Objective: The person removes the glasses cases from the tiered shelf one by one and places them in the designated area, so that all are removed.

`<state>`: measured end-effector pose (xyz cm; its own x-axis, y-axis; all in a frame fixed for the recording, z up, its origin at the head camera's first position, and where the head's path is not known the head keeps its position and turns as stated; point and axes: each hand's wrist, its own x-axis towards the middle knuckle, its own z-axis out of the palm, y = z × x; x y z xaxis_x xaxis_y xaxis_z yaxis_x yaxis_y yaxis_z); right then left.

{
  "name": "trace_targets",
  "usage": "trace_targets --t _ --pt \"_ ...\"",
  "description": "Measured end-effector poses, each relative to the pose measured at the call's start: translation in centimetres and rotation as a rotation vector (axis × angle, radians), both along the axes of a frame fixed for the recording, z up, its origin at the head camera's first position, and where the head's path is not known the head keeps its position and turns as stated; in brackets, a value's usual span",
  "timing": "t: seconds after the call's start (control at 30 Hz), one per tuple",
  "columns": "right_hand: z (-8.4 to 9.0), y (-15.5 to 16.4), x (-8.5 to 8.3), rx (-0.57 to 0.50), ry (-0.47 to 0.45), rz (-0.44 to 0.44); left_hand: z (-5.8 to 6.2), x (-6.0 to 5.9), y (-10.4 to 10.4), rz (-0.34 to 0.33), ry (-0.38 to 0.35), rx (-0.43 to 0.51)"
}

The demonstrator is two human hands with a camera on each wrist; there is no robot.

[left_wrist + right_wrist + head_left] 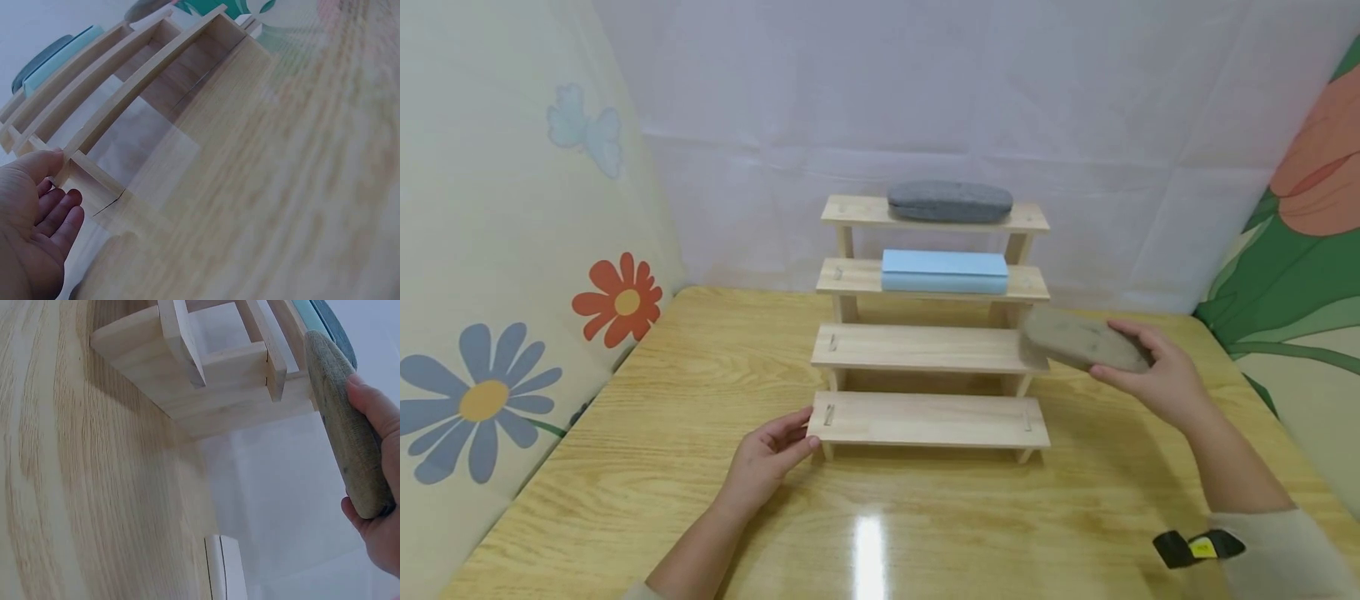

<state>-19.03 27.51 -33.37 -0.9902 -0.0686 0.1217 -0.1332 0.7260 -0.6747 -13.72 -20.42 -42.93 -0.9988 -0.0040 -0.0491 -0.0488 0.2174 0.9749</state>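
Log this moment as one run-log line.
right hand: grips tan case by rack's second step | left hand: touches wooden rack bottom step | blue case: third step | grey case: top step

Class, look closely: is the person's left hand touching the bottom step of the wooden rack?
Touching. In the head view the left hand has its fingertips against the left end of the bottom step; the left wrist view shows the thumb pressed on that corner.
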Motion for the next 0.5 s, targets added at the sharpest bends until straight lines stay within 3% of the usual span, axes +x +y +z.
trace_targets --t 0.5 --pt "-2.0 3.5 0.2 -0.014 0.015 -0.063 0.0 -0.1 0.0 0.008 -0.013 0.007"
